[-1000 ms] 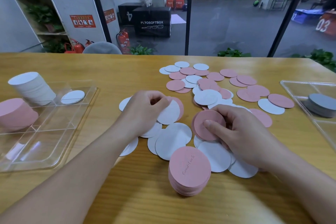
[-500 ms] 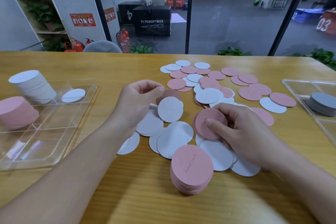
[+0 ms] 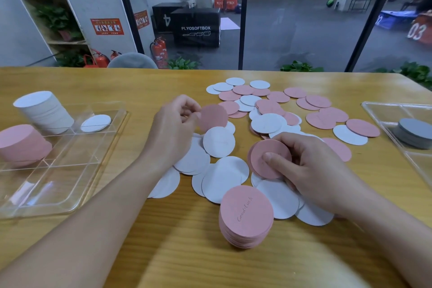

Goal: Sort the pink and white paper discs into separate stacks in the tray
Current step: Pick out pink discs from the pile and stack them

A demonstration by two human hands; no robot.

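My left hand (image 3: 174,127) pinches a single pink disc (image 3: 214,116) by its edge, lifted above the white discs (image 3: 218,141) scattered mid-table. My right hand (image 3: 304,166) holds a small bundle of pink discs (image 3: 268,159) between thumb and fingers, just above the pile. A short pink stack (image 3: 246,215) stands on the table in front of me. The clear tray (image 3: 70,170) at the left holds a tall white stack (image 3: 44,110), a thick pink stack (image 3: 22,142) and one loose white disc (image 3: 95,123).
More loose pink and white discs (image 3: 320,112) are spread across the far middle and right of the wooden table (image 3: 93,86). A second clear tray (image 3: 383,112) at the right edge holds a grey stack (image 3: 412,132).
My left hand has risen off the white discs and lifted a pink disc clear of them. My right hand has stayed in place with its pink bundle.
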